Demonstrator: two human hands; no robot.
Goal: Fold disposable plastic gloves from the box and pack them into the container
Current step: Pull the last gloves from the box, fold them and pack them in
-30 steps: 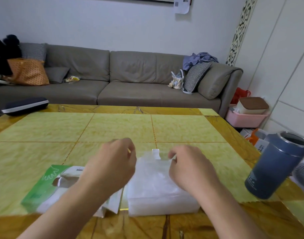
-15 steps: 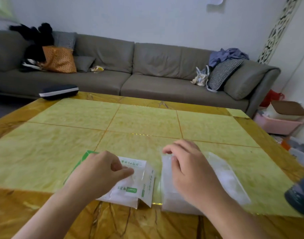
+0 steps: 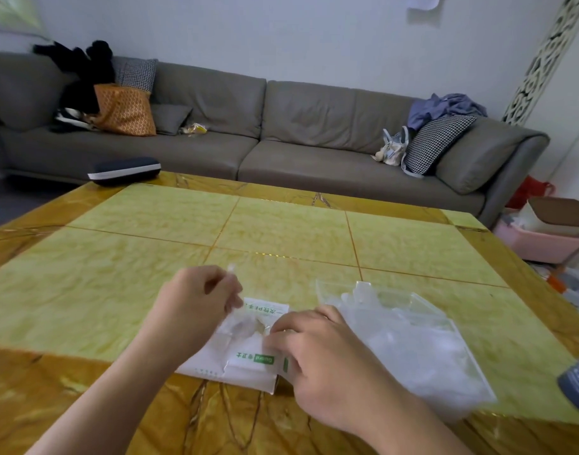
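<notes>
A white glove box with green print lies flat on the yellow table in front of me. My left hand pinches a thin clear plastic glove and holds it just above the box's opening. My right hand rests on the right end of the box with its fingers curled over it. Right of the box stands a clear plastic container with several clear gloves inside.
A dark blue flask stands at the table's right edge. A dark case lies at the far left corner. Behind the table runs a grey sofa. A pink bin sits on the floor at right.
My right hand has moved left from the container onto the box. My left hand has lifted a clear glove out of the box. The view has swung left.
</notes>
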